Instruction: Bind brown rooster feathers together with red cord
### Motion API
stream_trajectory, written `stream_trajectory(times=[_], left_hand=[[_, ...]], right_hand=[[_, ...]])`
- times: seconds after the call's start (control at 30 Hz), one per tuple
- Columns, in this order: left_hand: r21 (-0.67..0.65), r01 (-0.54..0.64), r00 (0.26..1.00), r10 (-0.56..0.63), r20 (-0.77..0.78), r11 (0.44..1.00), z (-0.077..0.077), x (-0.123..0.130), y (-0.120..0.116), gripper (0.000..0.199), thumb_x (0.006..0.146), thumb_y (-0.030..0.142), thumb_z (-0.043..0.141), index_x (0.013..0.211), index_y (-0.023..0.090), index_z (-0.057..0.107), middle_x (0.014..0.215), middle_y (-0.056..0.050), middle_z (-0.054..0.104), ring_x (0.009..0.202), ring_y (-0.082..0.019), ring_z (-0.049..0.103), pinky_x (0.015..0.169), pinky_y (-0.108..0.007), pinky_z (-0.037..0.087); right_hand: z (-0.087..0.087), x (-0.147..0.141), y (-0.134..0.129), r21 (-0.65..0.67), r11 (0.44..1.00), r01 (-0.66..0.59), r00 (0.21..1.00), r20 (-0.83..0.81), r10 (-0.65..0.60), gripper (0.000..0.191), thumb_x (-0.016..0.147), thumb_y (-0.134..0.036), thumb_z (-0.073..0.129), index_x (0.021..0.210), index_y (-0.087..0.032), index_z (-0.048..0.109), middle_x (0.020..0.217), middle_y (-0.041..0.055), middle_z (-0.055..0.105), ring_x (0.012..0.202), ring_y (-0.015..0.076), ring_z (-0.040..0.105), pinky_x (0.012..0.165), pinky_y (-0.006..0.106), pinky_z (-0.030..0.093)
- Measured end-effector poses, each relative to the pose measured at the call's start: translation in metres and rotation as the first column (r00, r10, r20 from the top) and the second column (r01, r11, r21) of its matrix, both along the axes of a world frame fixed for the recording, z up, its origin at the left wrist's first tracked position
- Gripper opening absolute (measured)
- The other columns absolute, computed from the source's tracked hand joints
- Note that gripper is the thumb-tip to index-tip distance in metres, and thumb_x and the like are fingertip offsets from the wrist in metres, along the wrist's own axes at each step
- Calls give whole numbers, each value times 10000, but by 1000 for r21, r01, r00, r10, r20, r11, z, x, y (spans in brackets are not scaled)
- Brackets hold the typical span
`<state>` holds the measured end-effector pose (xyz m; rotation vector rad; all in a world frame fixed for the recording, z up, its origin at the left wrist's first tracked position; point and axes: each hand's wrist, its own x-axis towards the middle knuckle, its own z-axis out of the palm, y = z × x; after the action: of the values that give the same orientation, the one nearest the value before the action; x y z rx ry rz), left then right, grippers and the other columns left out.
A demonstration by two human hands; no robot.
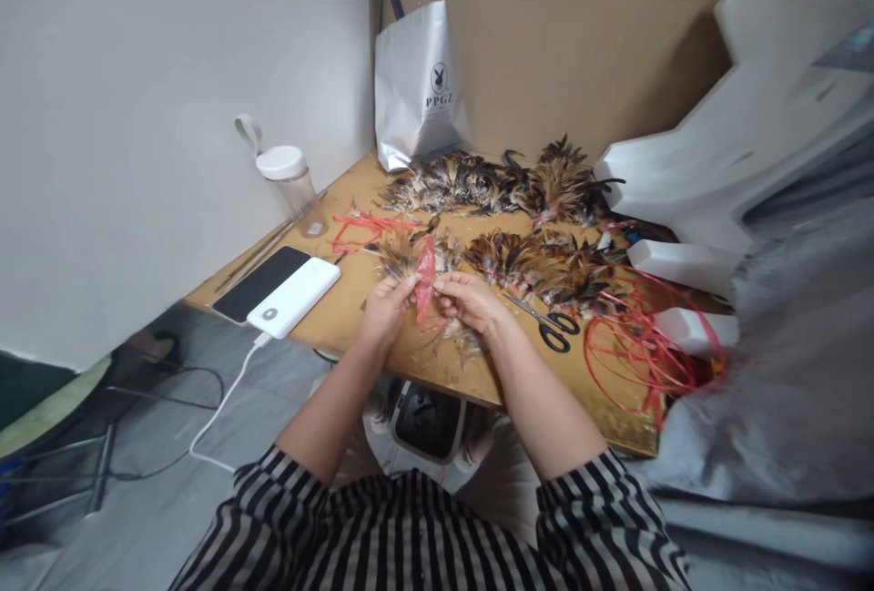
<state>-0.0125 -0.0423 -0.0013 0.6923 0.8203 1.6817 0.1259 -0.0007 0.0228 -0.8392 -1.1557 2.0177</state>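
Between my two hands stretches a piece of thin red plastic strip [426, 280], spread wide and held upright over the table's front part. My left hand [391, 309] pinches its left edge with thumb and fingers. On the other edge, my right hand [470, 300] grips it in the same way. Just behind the strip lies a small bunch of brown feathers [396, 254], partly hidden by my hands. More loose feathers [464, 336] lie beneath my right wrist. Black-handled scissors [556, 329] rest to the right of my right hand.
Brown and black feather bundles [478, 183] line the table's back, with another row [546, 268] nearer. Red strips [635, 345] tangle at right; others [361, 229] lie left. A bottle [293, 186], power bank [293, 298], phone [259, 281] and silver bag [413, 90] stand or lie around. A bin [429, 427] sits below.
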Motion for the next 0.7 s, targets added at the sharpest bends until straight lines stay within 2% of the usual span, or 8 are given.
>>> stream_trajectory(times=[0.13, 0.33, 0.7], left_hand=[[-23, 17, 999, -18, -31, 1000, 0, 0, -1, 189, 600, 255, 720, 708, 118, 646, 651, -26, 639, 563, -86, 549, 558, -211, 422], [-25, 166, 985, -167, -38, 986, 0, 0, -5, 193, 629, 247, 703, 771, 121, 672, 703, -40, 656, 615, -95, 564, 591, -212, 443], [-40, 58, 995, -62, -81, 998, -6, -1, 0, 182, 602, 244, 722, 728, 121, 674, 674, -33, 655, 567, -84, 550, 579, -211, 423]], right_hand=[[-1, -2, 0, 60, 997, 52, 999, 12, -53, 248, 542, -276, 733, 642, -140, 551, 466, -52, 466, 406, 39, 384, 374, 155, 223], [-3, -5, -2, 229, 965, 128, 982, 107, -156, 204, 580, -296, 696, 637, -147, 570, 416, -52, 467, 361, 45, 362, 357, 173, 246], [-3, -5, -1, 208, 971, 120, 984, 103, -144, 214, 568, -314, 701, 626, -146, 582, 455, -37, 496, 377, 42, 367, 358, 174, 245]])
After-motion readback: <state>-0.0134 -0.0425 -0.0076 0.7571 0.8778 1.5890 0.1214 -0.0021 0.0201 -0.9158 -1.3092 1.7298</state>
